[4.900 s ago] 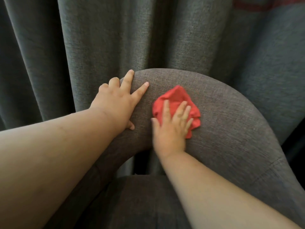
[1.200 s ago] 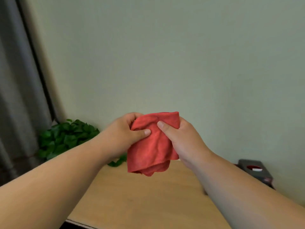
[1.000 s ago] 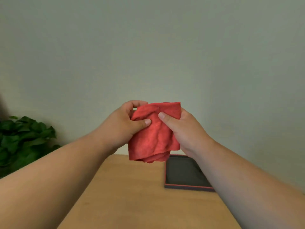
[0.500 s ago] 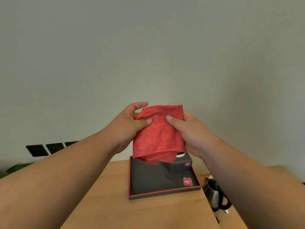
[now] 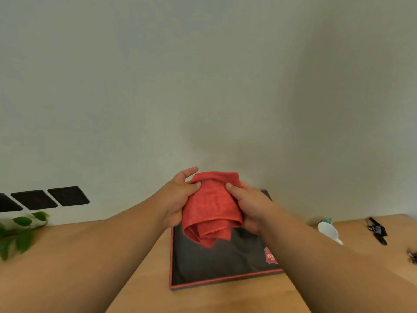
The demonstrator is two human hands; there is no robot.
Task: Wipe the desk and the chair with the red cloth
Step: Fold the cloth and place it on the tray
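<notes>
Both hands hold the folded red cloth (image 5: 212,206) in the air above the wooden desk (image 5: 144,272). My left hand (image 5: 179,199) pinches its upper left corner with thumb and fingers. My right hand (image 5: 247,205) grips its right side, thumb on the front. The cloth's lower folds hang loose over a black tray. The chair is out of view.
A black tray with a red rim (image 5: 216,282) lies on the desk under the cloth. Green leaves (image 5: 17,231) are at the left edge, dark wall sockets (image 5: 48,197) above them. A white scoop-like item (image 5: 328,230) and small dark objects (image 5: 378,230) lie at the right.
The view swung from the grey chair to the desk and kept panning right. Both hands took the cloth and have lowered it a little towards the tray.
</notes>
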